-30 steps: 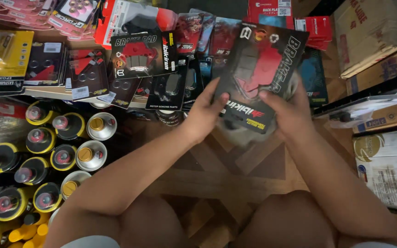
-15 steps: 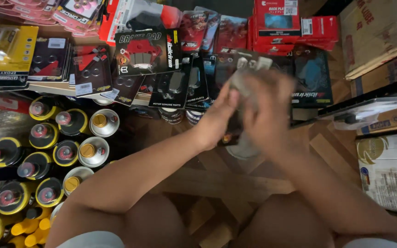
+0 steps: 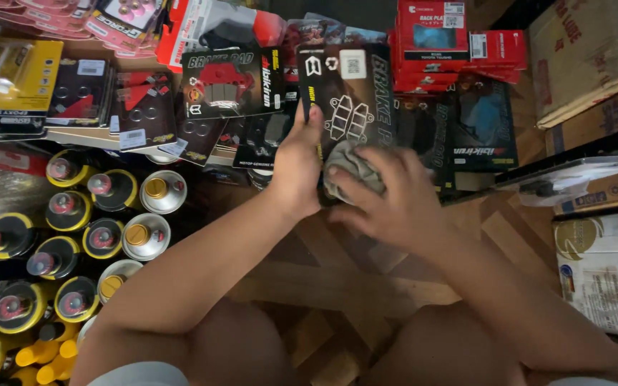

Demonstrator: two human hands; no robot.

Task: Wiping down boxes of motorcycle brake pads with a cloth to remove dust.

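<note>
The left hand (image 3: 296,168) grips the left edge of a black blister pack (image 3: 352,100), holding it upright just above the wooden floor (image 3: 337,286). The right hand (image 3: 388,196) presses a grey cloth (image 3: 352,168) against the pack's lower face, fingers spread over it. Spray cans (image 3: 101,229) crowd the left; red boxes (image 3: 438,43) stack behind; bare floor lies nearer the knees

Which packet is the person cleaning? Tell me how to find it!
Start at the stack of red boxes along the top, then look just left and down to where both hands meet. The left hand holds up a black packet while the right hand presses a grey cloth against it. Unlike neighbouring packets with red pictures, this one shows white outline drawings.
</note>
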